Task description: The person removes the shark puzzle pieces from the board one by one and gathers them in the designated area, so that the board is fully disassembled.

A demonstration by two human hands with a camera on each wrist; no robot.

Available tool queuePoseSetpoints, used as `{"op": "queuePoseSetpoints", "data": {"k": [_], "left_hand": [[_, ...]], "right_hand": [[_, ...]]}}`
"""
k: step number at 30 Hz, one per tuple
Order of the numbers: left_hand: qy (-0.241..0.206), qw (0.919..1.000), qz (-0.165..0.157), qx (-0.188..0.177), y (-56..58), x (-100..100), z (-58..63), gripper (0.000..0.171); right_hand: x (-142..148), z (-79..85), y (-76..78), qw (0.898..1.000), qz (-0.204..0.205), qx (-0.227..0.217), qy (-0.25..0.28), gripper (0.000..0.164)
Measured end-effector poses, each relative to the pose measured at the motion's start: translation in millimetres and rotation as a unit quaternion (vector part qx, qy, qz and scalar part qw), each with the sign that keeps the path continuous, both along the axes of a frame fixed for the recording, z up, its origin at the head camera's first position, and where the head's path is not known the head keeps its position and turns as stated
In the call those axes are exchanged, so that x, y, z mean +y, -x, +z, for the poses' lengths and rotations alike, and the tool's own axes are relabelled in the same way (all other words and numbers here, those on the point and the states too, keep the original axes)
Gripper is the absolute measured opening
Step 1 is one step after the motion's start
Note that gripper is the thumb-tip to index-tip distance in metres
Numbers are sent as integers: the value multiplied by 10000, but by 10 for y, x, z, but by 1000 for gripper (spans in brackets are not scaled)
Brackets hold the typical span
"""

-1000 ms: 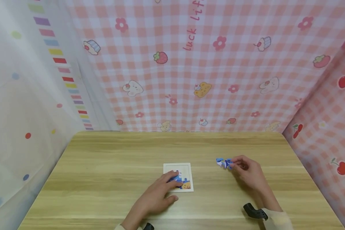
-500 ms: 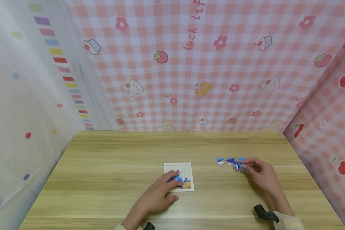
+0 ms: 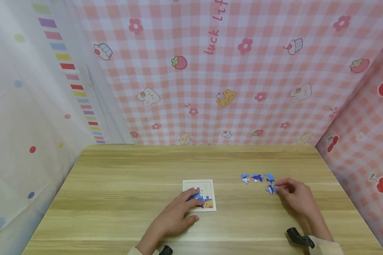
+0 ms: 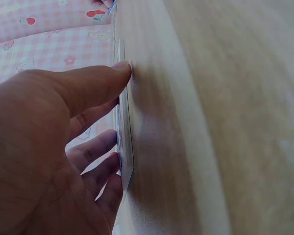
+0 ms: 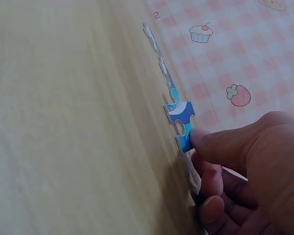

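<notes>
My left hand (image 3: 178, 212) rests its outstretched fingers on a white square puzzle tray (image 3: 212, 191), which bears blue and yellow fitted pieces (image 3: 208, 204) partly hidden under the fingers. In the left wrist view, the thumb (image 4: 100, 85) lies along the tray's near edge. To the right, my right hand (image 3: 297, 198) pinches a blue-and-white jigsaw piece (image 3: 270, 189) between thumb and fingers. The right wrist view shows this jigsaw piece (image 5: 181, 113) tilted up off the wood. Just beyond it lie three loose jigsaw pieces (image 3: 257, 177) in a row.
A wooden table (image 3: 131, 177) carries everything. Pink checked cloth (image 3: 204, 78) hangs behind its far edge and on the right; a white dotted sheet (image 3: 35, 117) hangs on the left. Black wrist mounts (image 3: 300, 239) sit at both wrists.
The right hand has slid right and a little nearer to me. The bunched jigsaw pieces are now spread into a row, with one pinched in front. The left hand stays on the tray.
</notes>
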State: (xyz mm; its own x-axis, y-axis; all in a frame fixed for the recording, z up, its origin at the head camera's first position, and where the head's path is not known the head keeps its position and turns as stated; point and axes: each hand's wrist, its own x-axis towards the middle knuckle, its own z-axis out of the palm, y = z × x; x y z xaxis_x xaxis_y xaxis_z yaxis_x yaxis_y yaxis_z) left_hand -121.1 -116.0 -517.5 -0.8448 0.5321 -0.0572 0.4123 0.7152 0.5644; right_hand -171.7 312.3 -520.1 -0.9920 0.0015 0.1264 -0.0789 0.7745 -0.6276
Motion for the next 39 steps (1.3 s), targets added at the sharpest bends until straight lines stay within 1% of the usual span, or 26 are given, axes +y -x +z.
{"op": "queuePoseSetpoints", "data": {"k": [4, 8, 12, 20, 28, 34, 39], "left_hand": [[-33, 10000, 18, -11, 2, 10, 21, 47], [-42, 10000, 25, -15, 3, 14, 20, 47], [-64, 10000, 35, -32, 0, 11, 11, 47], [-108, 9999, 27, 28, -9, -1, -1, 47], [-106, 9999, 43, 11, -5, 4, -11, 48], [-98, 9999, 30, 13, -3, 7, -14, 48], [-109, 9999, 25, 103, -3, 7, -27, 47]], "right_hand": [[0, -12, 9, 9998, -50, -3, -198, 6], [4, -25, 19, 9996, -50, 5, -276, 7], [3, -23, 15, 9996, -65, -21, -272, 8], [3, -2, 3, 9997, -38, -211, -139, 11], [19, -28, 17, 9998, -59, -119, -115, 9], [16, -6, 8, 9997, -44, -179, -136, 10], [-8, 18, 9, 9998, -47, -17, -216, 12]]}}
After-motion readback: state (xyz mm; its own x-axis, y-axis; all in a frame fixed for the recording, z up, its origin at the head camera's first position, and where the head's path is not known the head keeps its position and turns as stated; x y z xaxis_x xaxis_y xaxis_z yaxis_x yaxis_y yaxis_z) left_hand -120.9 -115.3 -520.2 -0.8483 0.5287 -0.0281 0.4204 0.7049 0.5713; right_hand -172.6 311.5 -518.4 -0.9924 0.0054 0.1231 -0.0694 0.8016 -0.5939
